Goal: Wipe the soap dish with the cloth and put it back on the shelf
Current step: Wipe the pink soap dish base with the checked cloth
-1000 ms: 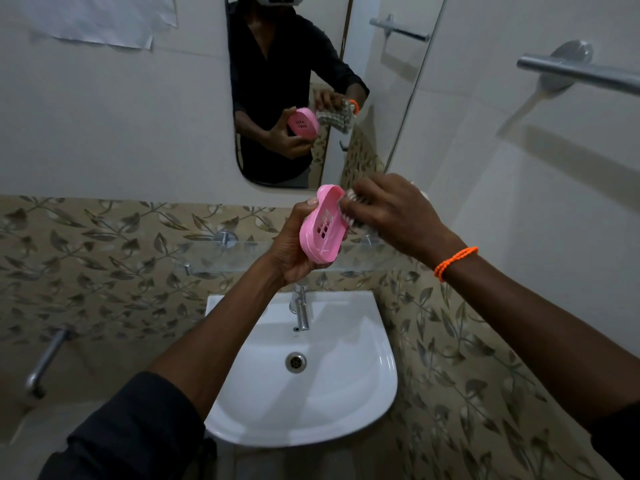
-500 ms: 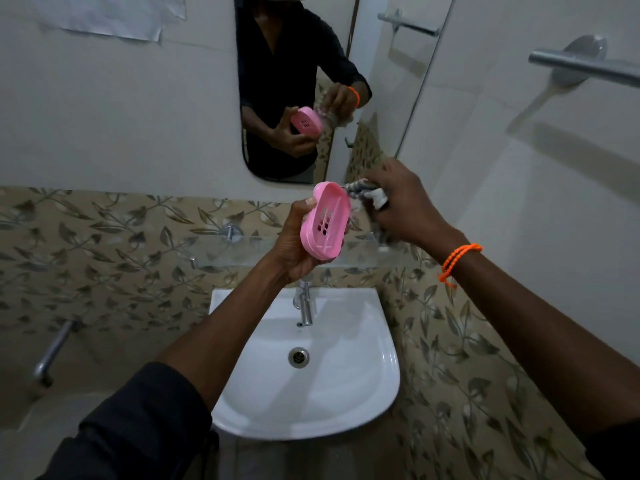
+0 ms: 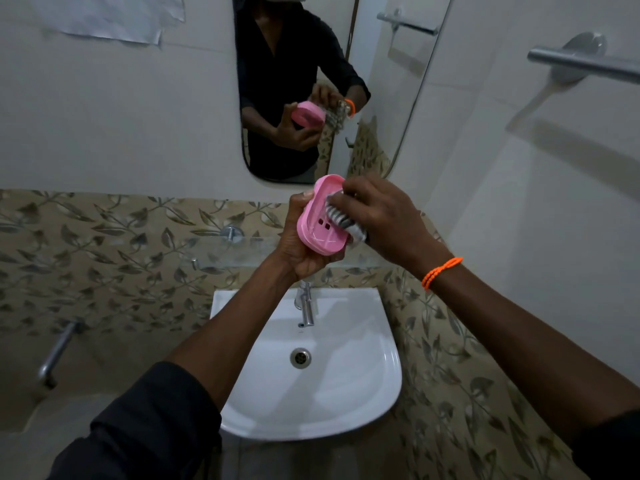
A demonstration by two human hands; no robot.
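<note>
A pink oval soap dish [image 3: 317, 225] with small drain holes is tilted up in front of me, its hollow side facing me. My left hand [image 3: 301, 251] grips it from below and behind. My right hand [image 3: 381, 216] holds a grey and white striped cloth [image 3: 341, 220] bunched under its fingers and presses it into the dish's hollow. Below both hands a glass shelf [image 3: 228, 252] runs along the leaf-patterned tiles. Most of the cloth is hidden under my right hand.
A white basin [image 3: 346, 393] with a chrome tap [image 3: 304, 304] sits under the shelf. A mirror [image 3: 304, 46] hangs above and shows a person with the dish and cloth. A chrome towel bar [image 3: 585, 64] juts from the right wall. A pipe [image 3: 55, 355] sticks out low left.
My right hand has come down with the cloth from the dish's upper edge into its hollow. My left hand has turned the dish so that its hollow faces me more.
</note>
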